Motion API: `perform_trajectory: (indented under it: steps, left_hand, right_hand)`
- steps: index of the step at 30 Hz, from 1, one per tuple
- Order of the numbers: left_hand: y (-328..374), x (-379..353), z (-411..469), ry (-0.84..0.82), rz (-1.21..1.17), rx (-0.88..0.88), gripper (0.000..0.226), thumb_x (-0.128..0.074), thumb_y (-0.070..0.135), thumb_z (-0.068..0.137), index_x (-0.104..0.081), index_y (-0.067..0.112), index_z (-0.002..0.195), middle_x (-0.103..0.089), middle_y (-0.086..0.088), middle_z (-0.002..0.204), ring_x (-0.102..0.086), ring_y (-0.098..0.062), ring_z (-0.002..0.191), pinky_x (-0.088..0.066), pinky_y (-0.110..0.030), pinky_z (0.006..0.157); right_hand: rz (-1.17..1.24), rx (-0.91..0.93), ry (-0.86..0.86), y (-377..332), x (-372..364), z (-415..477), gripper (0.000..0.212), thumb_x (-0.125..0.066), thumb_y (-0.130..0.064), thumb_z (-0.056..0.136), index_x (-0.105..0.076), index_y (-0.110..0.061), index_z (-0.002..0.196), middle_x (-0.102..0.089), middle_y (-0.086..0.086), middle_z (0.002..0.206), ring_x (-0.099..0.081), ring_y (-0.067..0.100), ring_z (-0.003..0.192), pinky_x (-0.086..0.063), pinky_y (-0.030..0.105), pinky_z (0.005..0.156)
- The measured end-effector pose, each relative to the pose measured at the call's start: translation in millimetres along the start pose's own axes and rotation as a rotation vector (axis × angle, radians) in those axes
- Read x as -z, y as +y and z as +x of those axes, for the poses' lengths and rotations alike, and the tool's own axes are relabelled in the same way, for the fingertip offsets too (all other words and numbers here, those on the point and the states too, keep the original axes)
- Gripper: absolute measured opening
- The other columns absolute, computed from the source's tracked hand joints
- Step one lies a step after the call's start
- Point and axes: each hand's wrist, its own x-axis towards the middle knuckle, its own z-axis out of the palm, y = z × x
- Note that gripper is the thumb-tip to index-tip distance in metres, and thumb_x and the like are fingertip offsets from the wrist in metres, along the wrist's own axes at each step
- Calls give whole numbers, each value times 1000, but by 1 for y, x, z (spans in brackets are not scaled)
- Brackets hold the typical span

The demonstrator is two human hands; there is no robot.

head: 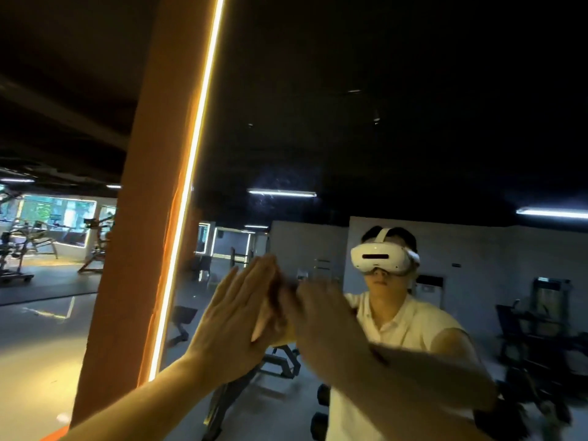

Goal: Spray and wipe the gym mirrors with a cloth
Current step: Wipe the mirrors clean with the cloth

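Note:
The gym mirror (366,138) fills the right of the view and reflects a person in a white shirt wearing a white headset. My left hand (234,316) is raised in front of the glass with its fingers straight and together, palm turned to the right. My right hand (321,316) reaches in from the lower right and is blurred. It meets the left hand near a blurred brownish shape (280,294). I cannot tell whether that shape is a cloth or a reflection. No spray bottle shows.
An orange pillar (133,233) with a glowing light strip (191,186) borders the mirror's left edge. Gym machines (22,249) stand on the floor far left. A weight bench (280,361) and dark racks appear in the reflection.

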Motion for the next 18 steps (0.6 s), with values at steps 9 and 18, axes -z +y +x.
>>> perform_trajectory:
  steps: [9,18]
  left_hand:
    - [-73,-2,12,11,89,47,76,-25,50,110,-17,-2,164,-8,-16,175,-12,-31,162,-20,-54,126]
    - [-85,-11,11,59,79,9,77,-23,55,111,-22,-2,163,-14,-18,173,-16,-32,161,-23,-52,125]
  right_hand:
    - [-174,-59,118,46,10,99,51,-75,-28,90,-57,-13,135,-54,17,112,-56,32,99,-50,47,83]
    - [-43,-195,62,-68,-35,61,67,-78,-25,87,-47,-9,145,-58,17,115,-60,30,100,-56,41,81]
